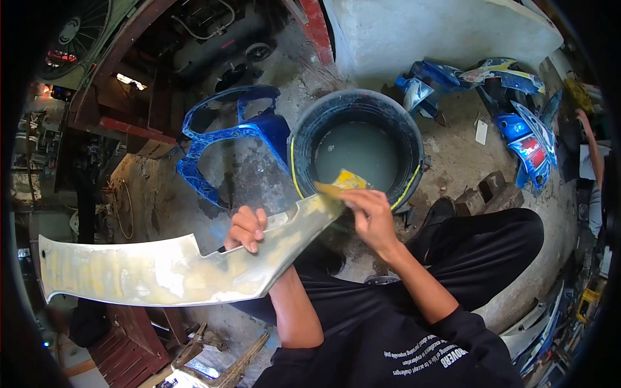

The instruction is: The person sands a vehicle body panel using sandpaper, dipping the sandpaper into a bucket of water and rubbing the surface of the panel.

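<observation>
A long curved motorcycle body panel (174,271), patchy white, grey and yellow, lies slantwise across the front of my body. My left hand (246,229) grips its upper edge near the middle, fingers curled over the rim. At the panel's narrow far end, my right hand (370,210) pinches a tan folded piece of sandpaper (328,189) against the surface, slightly blurred. That end is bright yellow and overlaps the near rim of a black tub (301,126) holding cloudy grey water (356,155).
A blue fairing frame (275,132) lies on the concrete floor left of the tub. More blue and white fairing parts (527,139) lie at the right, near a white tag (481,131) and blocks (482,194). A wooden stool (132,343) stands lower left. Another person's arm (590,145) shows far right.
</observation>
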A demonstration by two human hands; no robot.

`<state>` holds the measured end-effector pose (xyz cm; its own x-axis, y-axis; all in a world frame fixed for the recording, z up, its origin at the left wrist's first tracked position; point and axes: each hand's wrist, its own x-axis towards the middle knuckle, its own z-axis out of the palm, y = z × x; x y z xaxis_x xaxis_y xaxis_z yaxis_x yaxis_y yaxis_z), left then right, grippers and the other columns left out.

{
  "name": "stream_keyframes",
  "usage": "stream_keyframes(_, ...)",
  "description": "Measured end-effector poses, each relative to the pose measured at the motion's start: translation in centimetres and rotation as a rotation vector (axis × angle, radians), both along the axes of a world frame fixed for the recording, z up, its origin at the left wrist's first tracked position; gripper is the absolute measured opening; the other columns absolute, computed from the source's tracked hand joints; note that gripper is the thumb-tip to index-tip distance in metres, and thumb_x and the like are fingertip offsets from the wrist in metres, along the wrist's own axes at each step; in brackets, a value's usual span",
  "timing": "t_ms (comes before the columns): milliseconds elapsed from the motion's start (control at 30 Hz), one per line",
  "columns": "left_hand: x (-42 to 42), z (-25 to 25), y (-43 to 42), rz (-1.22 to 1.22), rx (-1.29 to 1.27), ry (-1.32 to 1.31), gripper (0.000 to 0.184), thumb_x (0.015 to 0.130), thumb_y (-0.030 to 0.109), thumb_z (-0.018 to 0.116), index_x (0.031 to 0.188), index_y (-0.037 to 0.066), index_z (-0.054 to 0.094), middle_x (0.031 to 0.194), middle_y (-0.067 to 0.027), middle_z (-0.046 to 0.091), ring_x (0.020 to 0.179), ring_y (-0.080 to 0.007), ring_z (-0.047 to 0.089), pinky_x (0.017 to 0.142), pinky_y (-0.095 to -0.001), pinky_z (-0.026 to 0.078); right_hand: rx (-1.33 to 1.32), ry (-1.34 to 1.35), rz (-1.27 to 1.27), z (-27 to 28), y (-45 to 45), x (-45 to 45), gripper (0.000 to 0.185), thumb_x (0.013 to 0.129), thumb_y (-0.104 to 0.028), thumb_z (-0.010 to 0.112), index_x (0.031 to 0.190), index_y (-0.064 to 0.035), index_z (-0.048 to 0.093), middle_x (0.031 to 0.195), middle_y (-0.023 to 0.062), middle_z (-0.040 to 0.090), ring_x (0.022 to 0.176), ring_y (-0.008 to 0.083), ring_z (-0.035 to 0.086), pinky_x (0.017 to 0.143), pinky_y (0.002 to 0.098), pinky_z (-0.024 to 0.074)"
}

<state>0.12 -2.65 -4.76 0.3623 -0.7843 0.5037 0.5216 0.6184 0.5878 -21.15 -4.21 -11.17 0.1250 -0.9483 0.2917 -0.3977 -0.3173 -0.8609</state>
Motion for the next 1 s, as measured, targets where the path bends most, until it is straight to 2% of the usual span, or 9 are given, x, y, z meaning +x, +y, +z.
stream_keyframes(133,-0.6,-0.7,-0.4,0.060,0.015,-0.066,0.027,0.091,0.022,0.066,0.069,0.011,0.053,0.075,-0.0028,0.045,0.075,-0.0134,0.041,0.069,-0.0280,0.034,0.001,0.036,0.039,0.6,0.0,0.0,0.031,0.082,0.006,0.061,0.106,-0.0077,0.076,0.106,0.0111,0.075,0.098,0.0284,0.070,0.092,0.0380,0.0476)
stream_keyframes(233,-2.8,-1.7,-0.8,0.162,0.067,-0.140,0.027,0.090,0.026,0.066,0.071,0.011,0.053,0.076,-0.0050,0.048,0.078,-0.0148,0.044,0.072,-0.0294,0.037,0.144,0.132,-0.121,-0.7,-3.5,-1.1,0.027,0.086,0.002,0.060,0.109,-0.0030,0.075,0.101,0.0216,0.072,0.090,0.0438,0.068,0.081,0.0498,0.0536)
stream_keyframes(367,-3.9,-4.5,-1.2,0.332,0.177,-0.314,0.029,0.090,0.030,0.065,0.073,0.010,0.052,0.077,-0.0072,0.052,0.080,-0.0155,0.047,0.076,-0.0314,0.040,0.524,0.281,-0.232,-2.4,-10.0,-1.6,0.027,0.094,-0.016,0.059,0.115,-0.0090,0.075,0.107,0.0244,0.071,0.103,0.0439,0.067,0.091,0.0504,0.0526)
stream_keyframes(533,-4.4,-5.3,-1.5,0.348,0.201,-0.402,0.033,0.090,0.035,0.065,0.072,0.012,0.052,0.074,-0.0068,0.052,0.075,-0.0170,0.047,0.073,-0.0302,0.037,0.768,0.280,-0.324,-12.0,-16.2,-1.7,0.031,0.090,-0.022,0.064,0.113,-0.0044,0.074,0.108,0.0258,0.072,0.109,0.0412,0.067,0.095,0.0451,0.0530)
stream_keyframes(633,-4.5,-4.7,-1.6,0.341,0.233,-0.340,0.038,0.085,0.038,0.069,0.068,0.008,0.054,0.070,-0.0074,0.053,0.073,-0.0172,0.048,0.068,-0.0292,0.036,0.900,0.312,-0.422,-18.3,-17.8,-2.7,0.038,0.090,-0.020,0.062,0.123,-0.0048,0.071,0.124,0.0249,0.069,0.118,0.0402,0.065,0.100,0.0419,0.0517)
stream_keyframes(700,-3.8,-5.2,-1.8,0.346,0.238,-0.353,0.039,0.085,0.039,0.068,0.067,0.007,0.054,0.069,-0.0075,0.053,0.072,-0.0172,0.048,0.069,-0.0292,0.036,1.223,0.185,-0.470,-22.4,-18.7,-2.6,0.052,0.088,-0.025,0.065,0.135,-0.0028,0.063,0.137,0.0185,0.064,0.127,0.0324,0.062,0.104,0.0385,0.0497)
stream_keyframes(867,-3.3,-5.9,-2.4,0.364,0.283,-0.329,0.041,0.085,0.041,0.067,0.066,0.007,0.054,0.067,-0.0075,0.053,0.070,-0.0173,0.048,0.069,-0.0293,0.036,1.170,0.084,-0.426,-20.1,-18.6,-1.5,0.055,0.091,-0.017,0.064,0.143,-0.0010,0.055,0.143,0.0176,0.059,0.125,0.0300,0.062,0.102,0.0382,0.0499)
stream_keyframes(967,-3.2,-6.1,-2.6,0.363,0.301,-0.318,0.041,0.084,0.041,0.067,0.066,0.007,0.054,0.067,-0.0071,0.053,0.070,-0.0176,0.048,0.070,-0.0297,0.035,1.202,-0.153,-0.333,-18.5,-18.3,-1.5,0.030,0.099,-0.014,0.058,0.126,-0.0024,0.063,0.127,0.0172,0.065,0.113,0.0298,0.064,0.097,0.0429,0.0516)
stream_keyframes(1000,-3.3,-5.8,-2.8,0.367,0.304,-0.326,0.041,0.084,0.041,0.067,0.066,0.007,0.054,0.067,-0.0069,0.053,0.070,-0.0176,0.048,0.069,-0.0297,0.035,1.252,-0.420,-0.314,-18.0,-18.3,-1.8,0.025,0.102,-0.014,0.056,0.123,-0.0030,0.064,0.125,0.0148,0.066,0.108,0.0266,0.065,0.095,0.0413,0.0516)
